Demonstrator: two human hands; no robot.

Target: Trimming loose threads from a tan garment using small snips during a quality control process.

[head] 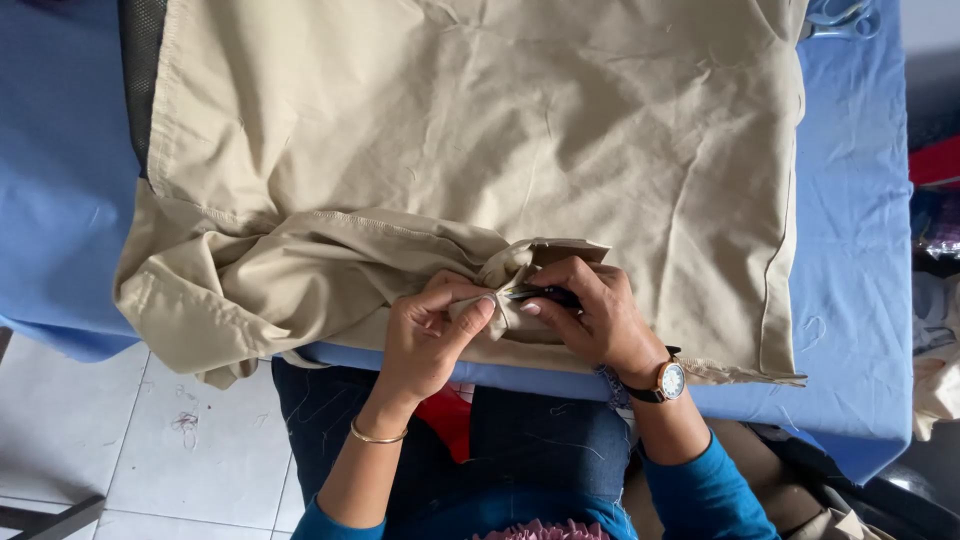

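Khaki garment (pixel 480 130) spread on blue table (pixel 850 250), bunched at near-left edge. Left hand (pixel 425 335) pinches a fabric fold near garment's near edge. Right hand (pixel 590 315), just right of it, closed on small dark tool (pixel 545 294). Work looks mid-way; seam under fingers hidden, tool type unclear. Scissors (pixel 840 18) beyond garment's far-right corner, cut off.

Both hands meet close together, left hand (pixel 425 335) pinching, right hand (pixel 590 315) apparently curled in a grip.
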